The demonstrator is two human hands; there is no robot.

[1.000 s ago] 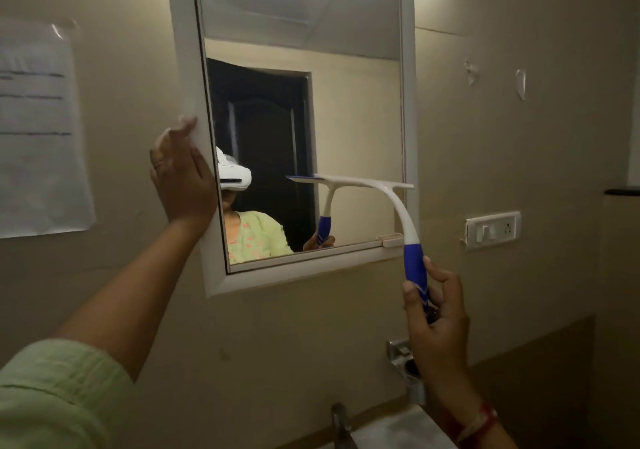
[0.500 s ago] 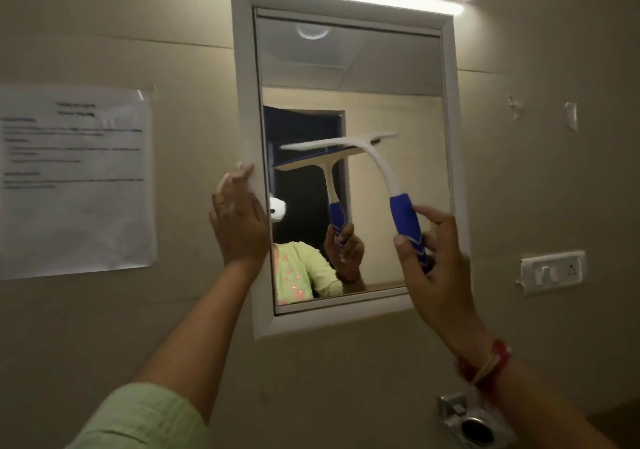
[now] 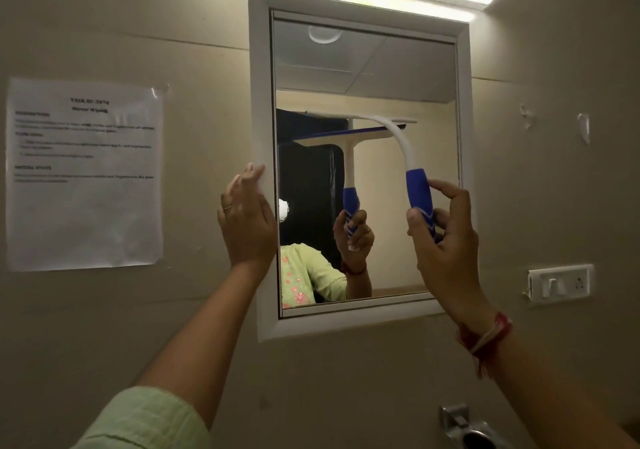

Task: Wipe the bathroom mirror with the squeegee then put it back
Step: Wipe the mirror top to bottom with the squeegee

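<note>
A smooth white-framed mirror point(image 3: 367, 67) is hanging in the upper centre of the frame. The right hand point(image 3: 446, 240) is pinching the ribbed blue grip of a squeegee point(image 3: 401, 143), thumb and fingertips closed around it; its curved white neck is arching up to a flat blade lying against the glass mid-mirror. The left hand point(image 3: 247, 223) is pressing flat, fingers together, on the frame's left edge.

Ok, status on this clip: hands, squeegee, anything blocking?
Left hand flat on mirror frame. Right hand holds squeegee by blue handle, blade against upper glass. Nothing blocking the mirror.
</note>
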